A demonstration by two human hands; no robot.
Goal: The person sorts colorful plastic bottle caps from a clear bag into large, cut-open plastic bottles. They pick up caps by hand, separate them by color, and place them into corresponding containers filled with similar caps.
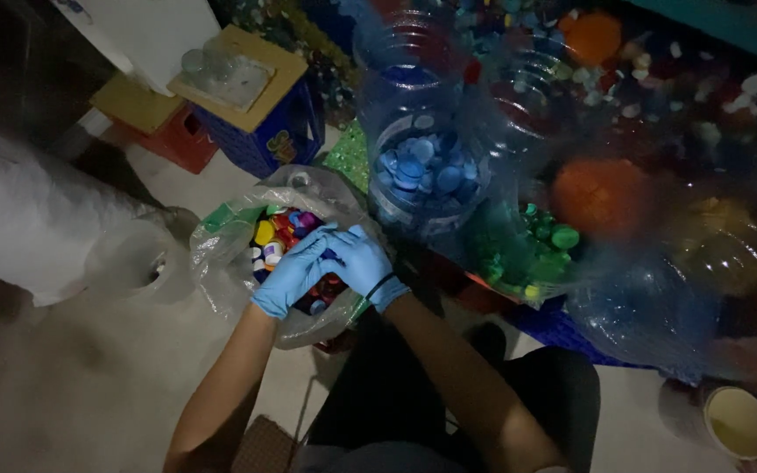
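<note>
Both hands, gloved in blue, are sunk into a clear plastic bag point(221, 254) of mixed coloured bottle caps point(278, 229) on the floor. The left hand point(291, 273) is curled over the caps, its fingers point(313, 243) pressed together. The right hand point(361, 261) meets it, fingers bent; what is pinched cannot be told. Just beyond, blue caps point(418, 171) are held in a clear cut jug point(413, 88), with green caps point(545, 245) beside.

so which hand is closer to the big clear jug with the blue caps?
Right. The right hand is in the bag of mixed caps, on the side just below the jug of blue caps. The left hand lies beside it, farther from the jug.
</note>
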